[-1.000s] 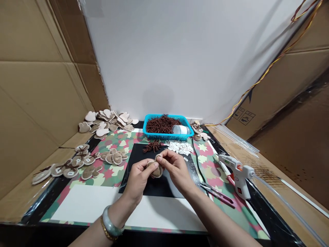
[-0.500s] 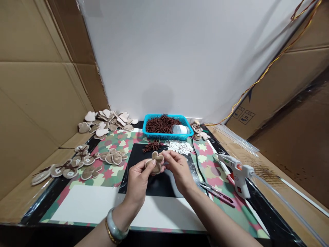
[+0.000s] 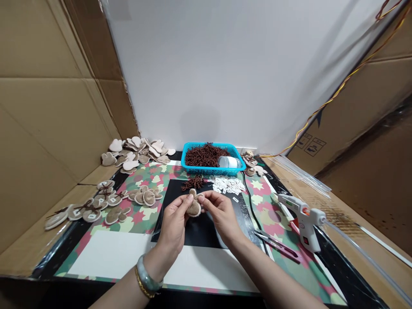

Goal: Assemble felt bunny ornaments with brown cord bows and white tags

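A brown felt bunny-head piece (image 3: 194,208) with a pale edge is held up over the black mat (image 3: 206,234). My left hand (image 3: 174,221) pinches it from the left, thumb on its front near an ear. From the right, my right hand (image 3: 222,214) grips the other ear between thumb and fingers. Just beyond the hands lie a small heap of brown twisted bows (image 3: 193,183) and a pile of white labels (image 3: 228,185). One label (image 3: 235,200) lies apart on the mat.
A blue basket (image 3: 212,171) holds brown bows and a white-lidded jar. Felt pieces (image 3: 130,161) heap at back left; bow-trimmed ones (image 3: 92,214) lie left. At right are a glue gun (image 3: 304,223), tweezers (image 3: 264,237), a pink-handled tool (image 3: 288,252) and a black cable (image 3: 252,206).
The felt piece has turned and tilted between my fingers, and my right hand has closed in on its right ear. The whole view has shifted slightly.
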A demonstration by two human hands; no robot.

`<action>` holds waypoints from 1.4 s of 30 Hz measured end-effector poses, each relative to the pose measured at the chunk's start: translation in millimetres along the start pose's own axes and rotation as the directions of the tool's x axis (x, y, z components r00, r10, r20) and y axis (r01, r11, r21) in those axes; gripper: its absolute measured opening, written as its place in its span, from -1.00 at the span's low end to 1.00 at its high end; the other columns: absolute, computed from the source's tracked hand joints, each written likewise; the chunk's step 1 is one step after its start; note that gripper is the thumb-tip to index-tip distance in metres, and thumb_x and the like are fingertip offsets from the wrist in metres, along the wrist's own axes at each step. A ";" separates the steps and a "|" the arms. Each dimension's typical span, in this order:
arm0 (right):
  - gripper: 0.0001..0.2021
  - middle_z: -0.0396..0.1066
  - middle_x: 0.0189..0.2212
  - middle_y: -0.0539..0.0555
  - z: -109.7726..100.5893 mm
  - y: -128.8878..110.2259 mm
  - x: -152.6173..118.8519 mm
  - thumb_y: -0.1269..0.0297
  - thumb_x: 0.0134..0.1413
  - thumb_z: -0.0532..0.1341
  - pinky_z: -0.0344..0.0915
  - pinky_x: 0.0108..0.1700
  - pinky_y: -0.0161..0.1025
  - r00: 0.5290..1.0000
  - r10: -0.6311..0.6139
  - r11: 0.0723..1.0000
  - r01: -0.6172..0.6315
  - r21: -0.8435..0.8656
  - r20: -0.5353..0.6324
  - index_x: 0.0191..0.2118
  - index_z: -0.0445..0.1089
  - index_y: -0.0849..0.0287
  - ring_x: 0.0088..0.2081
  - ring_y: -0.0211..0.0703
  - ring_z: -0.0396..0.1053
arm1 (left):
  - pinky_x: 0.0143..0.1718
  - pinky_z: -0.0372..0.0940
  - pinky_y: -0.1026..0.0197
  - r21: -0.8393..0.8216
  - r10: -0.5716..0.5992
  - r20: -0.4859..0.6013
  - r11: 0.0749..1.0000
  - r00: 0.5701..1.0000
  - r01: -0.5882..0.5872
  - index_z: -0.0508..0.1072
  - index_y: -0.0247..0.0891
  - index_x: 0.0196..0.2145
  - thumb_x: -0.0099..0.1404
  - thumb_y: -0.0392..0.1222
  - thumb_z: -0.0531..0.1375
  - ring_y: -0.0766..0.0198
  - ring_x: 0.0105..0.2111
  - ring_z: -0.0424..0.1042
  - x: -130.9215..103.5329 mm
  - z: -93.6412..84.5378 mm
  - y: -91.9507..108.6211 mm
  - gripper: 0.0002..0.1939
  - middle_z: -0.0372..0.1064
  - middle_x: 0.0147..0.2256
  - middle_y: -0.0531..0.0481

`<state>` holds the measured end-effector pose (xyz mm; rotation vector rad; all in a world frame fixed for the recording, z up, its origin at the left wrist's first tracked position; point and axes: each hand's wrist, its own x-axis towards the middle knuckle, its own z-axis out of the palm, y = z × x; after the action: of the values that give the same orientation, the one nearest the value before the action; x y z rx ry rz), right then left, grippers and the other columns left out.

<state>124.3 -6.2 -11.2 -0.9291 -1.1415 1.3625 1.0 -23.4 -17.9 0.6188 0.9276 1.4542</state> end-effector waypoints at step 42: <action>-0.77 0.49 -0.40 0.10 -24.8 14.6 36.1 0.13 0.21 0.10 0.21 -0.36 -0.25 0.904 0.206 0.535 0.217 -0.817 0.375 -0.32 0.42 0.14 -0.39 -0.07 0.39 | 0.27 0.02 -0.26 0.890 0.188 0.456 -0.127 0.870 -0.438 0.55 -0.05 -0.02 0.33 -0.19 0.18 -0.01 0.21 0.25 9.1 -147.8 80.3 -0.71 0.40 0.14 -0.08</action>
<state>140.4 33.4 -28.6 -1.3212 -2.2859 0.9640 -166.5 -35.9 -31.4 2.2563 1.7615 0.7383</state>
